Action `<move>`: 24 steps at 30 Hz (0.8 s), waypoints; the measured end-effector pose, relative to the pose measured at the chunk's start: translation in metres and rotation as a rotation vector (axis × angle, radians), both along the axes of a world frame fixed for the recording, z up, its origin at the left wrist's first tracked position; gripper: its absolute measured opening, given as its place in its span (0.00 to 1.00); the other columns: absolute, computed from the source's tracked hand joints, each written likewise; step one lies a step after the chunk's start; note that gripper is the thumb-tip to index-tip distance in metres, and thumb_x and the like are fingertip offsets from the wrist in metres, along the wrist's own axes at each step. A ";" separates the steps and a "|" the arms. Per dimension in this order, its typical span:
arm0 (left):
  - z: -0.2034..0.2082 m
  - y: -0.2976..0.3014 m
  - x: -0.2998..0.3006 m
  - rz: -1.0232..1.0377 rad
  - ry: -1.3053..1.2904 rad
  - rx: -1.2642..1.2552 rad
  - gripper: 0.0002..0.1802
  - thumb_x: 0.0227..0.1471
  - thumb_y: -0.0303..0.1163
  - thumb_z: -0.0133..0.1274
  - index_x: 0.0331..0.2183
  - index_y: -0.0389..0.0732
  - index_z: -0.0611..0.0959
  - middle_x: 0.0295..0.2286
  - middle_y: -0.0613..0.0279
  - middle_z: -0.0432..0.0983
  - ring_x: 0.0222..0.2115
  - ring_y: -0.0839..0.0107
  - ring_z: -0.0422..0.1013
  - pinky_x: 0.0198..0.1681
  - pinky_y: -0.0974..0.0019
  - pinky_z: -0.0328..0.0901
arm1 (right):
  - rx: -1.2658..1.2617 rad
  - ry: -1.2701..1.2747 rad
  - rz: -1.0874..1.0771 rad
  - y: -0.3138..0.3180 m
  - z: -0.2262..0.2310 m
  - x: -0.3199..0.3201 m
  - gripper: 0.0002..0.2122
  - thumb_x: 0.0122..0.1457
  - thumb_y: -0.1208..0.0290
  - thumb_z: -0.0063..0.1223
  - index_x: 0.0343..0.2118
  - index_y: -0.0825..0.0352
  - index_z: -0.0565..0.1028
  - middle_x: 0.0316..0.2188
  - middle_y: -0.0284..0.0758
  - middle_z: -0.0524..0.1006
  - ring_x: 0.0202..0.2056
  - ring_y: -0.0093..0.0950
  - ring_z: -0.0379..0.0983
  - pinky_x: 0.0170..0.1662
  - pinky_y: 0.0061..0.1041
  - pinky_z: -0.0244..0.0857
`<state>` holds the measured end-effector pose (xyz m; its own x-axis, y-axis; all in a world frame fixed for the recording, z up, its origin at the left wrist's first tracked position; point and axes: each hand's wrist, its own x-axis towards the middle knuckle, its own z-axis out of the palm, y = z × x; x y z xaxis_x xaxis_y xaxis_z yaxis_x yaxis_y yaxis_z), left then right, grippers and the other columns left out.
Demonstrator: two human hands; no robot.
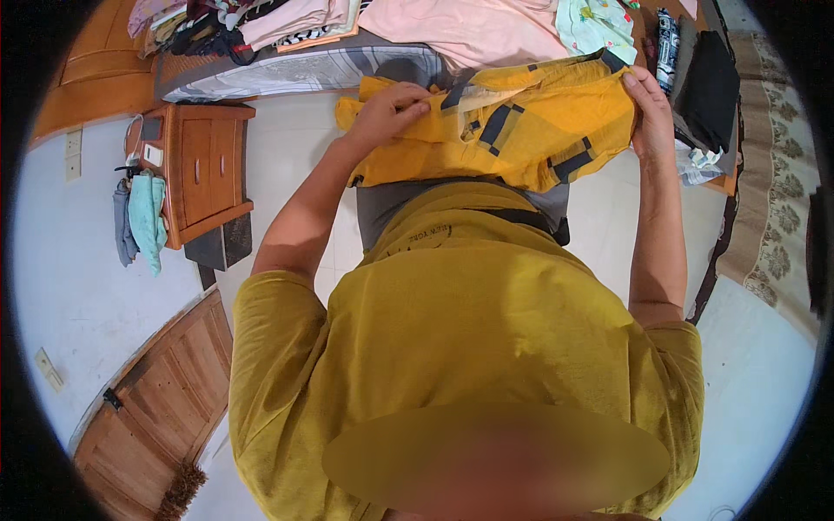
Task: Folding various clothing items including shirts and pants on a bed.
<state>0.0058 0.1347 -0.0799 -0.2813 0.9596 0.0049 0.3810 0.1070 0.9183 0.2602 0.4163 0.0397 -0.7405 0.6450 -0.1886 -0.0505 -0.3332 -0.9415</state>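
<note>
A yellow garment (556, 122) with dark rectangular patches hangs stretched between my hands, in front of my waist. At its left part, my left hand (388, 115) has its fingers curled closed on the cloth. My right hand (651, 108) pinches the garment's upper right corner between thumb and fingers. A paler stretch of cloth and folded edges show near the middle. The garment's underside is hidden, and I cannot make out all of its shape.
Beyond the garment is a bed (304, 74) with a pink cloth (469, 30), a light green printed cloth (595, 30) and piled clothes (295, 22). Dark folded clothing (708, 91) lies at the right. A wooden cabinet (208, 165) stands left; a patterned curtain (773, 174) hangs right.
</note>
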 end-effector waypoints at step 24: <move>0.049 -0.014 0.037 -0.549 -0.149 -0.370 0.12 0.50 0.38 0.51 0.26 0.39 0.72 0.28 0.65 0.67 0.39 0.74 0.63 0.43 0.67 0.58 | 0.111 0.054 -0.108 0.002 -0.025 0.008 0.07 0.54 0.75 0.49 0.35 0.69 0.73 0.32 0.30 0.74 0.34 0.18 0.69 0.39 0.16 0.62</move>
<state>0.0428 0.1203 -0.0304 0.2747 0.8945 -0.3527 0.3418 0.2521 0.9054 0.2677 0.4182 0.0144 -0.6727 0.7362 -0.0738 -0.1319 -0.2174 -0.9671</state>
